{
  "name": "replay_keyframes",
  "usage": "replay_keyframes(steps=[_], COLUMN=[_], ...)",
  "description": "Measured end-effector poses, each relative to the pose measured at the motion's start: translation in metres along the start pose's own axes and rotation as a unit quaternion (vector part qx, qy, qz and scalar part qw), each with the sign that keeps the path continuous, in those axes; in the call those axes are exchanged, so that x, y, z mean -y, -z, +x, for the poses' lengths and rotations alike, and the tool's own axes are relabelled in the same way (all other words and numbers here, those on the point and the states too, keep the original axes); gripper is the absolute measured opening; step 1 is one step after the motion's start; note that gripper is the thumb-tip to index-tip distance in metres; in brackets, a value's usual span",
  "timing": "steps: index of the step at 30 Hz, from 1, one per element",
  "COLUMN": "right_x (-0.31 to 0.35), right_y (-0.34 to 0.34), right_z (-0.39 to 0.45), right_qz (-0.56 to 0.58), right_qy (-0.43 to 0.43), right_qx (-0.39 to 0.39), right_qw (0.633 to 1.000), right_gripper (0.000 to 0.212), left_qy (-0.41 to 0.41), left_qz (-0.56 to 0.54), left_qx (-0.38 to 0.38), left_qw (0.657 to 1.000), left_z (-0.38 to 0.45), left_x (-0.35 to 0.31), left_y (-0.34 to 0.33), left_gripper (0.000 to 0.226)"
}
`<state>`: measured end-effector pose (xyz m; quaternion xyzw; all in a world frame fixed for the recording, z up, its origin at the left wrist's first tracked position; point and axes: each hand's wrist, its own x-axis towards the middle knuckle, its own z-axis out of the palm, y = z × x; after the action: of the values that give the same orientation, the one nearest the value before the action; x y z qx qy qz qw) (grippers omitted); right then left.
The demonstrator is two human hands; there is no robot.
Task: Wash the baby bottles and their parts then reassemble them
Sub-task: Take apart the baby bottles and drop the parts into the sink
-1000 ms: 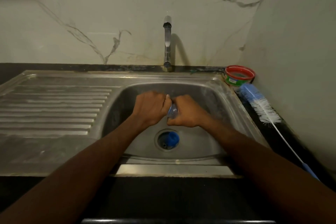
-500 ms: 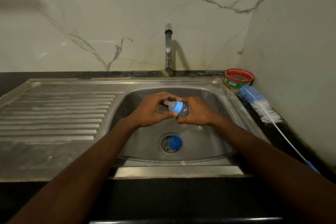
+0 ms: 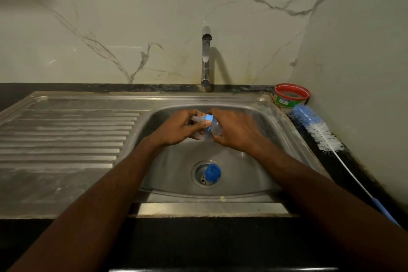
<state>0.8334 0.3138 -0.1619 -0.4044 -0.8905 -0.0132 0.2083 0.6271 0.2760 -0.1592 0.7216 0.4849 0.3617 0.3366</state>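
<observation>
- Your left hand (image 3: 178, 128): fingers curled about the teat end of the baby bottle (image 3: 213, 128), thumb pressed on the blue collar ring (image 3: 208, 122); the clear teat (image 3: 196, 119) pokes out to the left past your fingers. The grip suits twisting the ring, though you cannot tell from here whether on or off.
- Your right hand (image 3: 237, 130): wrapped around the clear bottle body, bracing it against that twist.
- Bottle position: held on its side over the sink (image 3: 254, 174) basin, above the drain, so any drips fall inside.
- Blue cap (image 3: 212, 172): lying loose on the drain strainer (image 3: 202, 174), apart from the bottle, probably awaiting refitting.
- Tap (image 3: 206, 57): no water visibly running.
- Bottle brush (image 3: 318, 130): laid on the dark surface (image 3: 353, 172) right of the sink, within reach.
- Red-rimmed tub (image 3: 291, 95): in the back corner, just beside the brush head.
</observation>
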Motion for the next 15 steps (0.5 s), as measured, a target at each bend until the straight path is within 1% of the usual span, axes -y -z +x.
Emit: replay_keyframes(steps=[2, 5, 7, 8, 9, 10, 11, 13, 15], right_x=[0.002, 0.000, -0.002, -0.004, -0.008, -0.010, -0.013, -0.016, -0.017], right_y=[0.000, -0.004, -0.004, -0.003, -0.003, -0.001, -0.002, -0.003, -0.008], right_z=[0.003, 0.004, 0.002, 0.000, -0.001, -0.002, -0.003, -0.006, -0.008], right_qz=[-0.045, -0.142, -0.168, -0.160, -0.126, -0.063, 0.021, 0.185, 0.309], right_qy=[0.018, 0.063, 0.075, 0.065, 0.037, -0.006, -0.057, -0.125, -0.172], right_qx=[-0.028, -0.072, -0.071, -0.069, -0.062, -0.057, -0.042, 0.002, 0.048], right_qw=[0.998, 0.985, 0.980, 0.983, 0.989, 0.996, 0.997, 0.975, 0.934], right_gripper=[0.034, 0.039, 0.040, 0.044, 0.052, 0.056, 0.054, 0.037, 0.025], left_qy=[0.025, 0.145, 0.218, 0.240, 0.247, 0.241, 0.228, 0.204, 0.189], left_qz=[-0.025, -0.114, -0.144, -0.148, -0.154, -0.164, -0.173, -0.157, -0.111], left_qx=[-0.011, -0.028, -0.048, -0.065, -0.080, -0.089, -0.089, -0.063, -0.044], left_qw=[0.999, 0.982, 0.964, 0.957, 0.953, 0.952, 0.954, 0.964, 0.975], left_z=[0.000, 0.000, -0.001, -0.002, -0.003, -0.003, -0.002, -0.002, 0.001], left_x=[-0.004, -0.010, -0.009, -0.008, -0.007, -0.005, -0.002, 0.002, 0.005], left_y=[-0.001, -0.006, -0.010, -0.009, -0.007, -0.004, -0.003, -0.003, -0.010], left_gripper=[0.037, 0.054, 0.062, 0.062, 0.060, 0.059, 0.057, 0.052, 0.048])
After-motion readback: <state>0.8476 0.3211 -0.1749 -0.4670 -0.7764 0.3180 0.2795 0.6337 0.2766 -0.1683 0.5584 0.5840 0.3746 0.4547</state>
